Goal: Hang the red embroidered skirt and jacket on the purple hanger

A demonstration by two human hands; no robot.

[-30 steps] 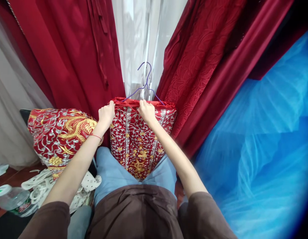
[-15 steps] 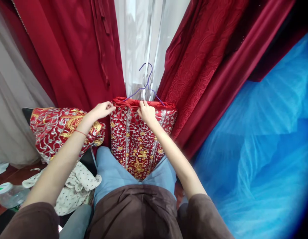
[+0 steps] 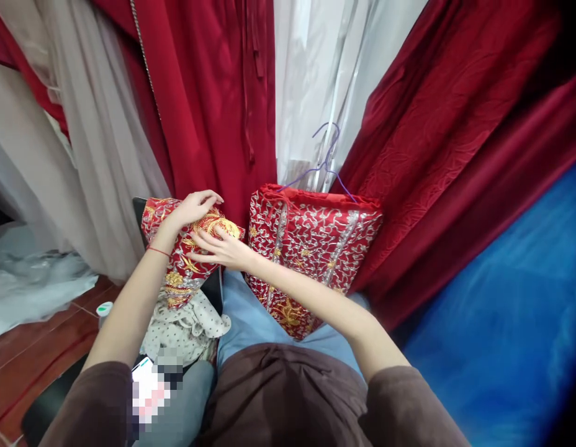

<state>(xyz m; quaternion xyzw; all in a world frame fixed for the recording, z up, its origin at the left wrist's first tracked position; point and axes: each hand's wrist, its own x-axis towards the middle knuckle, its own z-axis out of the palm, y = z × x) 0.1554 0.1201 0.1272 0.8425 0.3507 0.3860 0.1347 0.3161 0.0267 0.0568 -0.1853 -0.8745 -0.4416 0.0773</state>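
Handling the gold-embroidered red garment [image 3: 182,280] at ten o'clock.
Your left hand [image 3: 195,208] is resting loosely curved on its top; your right hand [image 3: 221,249] is lying spread beneath.

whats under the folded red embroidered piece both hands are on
A white dotted cloth pokes out beneath the red embroidered piece, where the left hand and right hand rest. Anything deeper is covered.

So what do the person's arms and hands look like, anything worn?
The left hand and right hand are bare: no gloves, no rings visible. Brown sleeves cover the upper arms only; the forearms are uncovered. A thin red string bracelet circles the left wrist.
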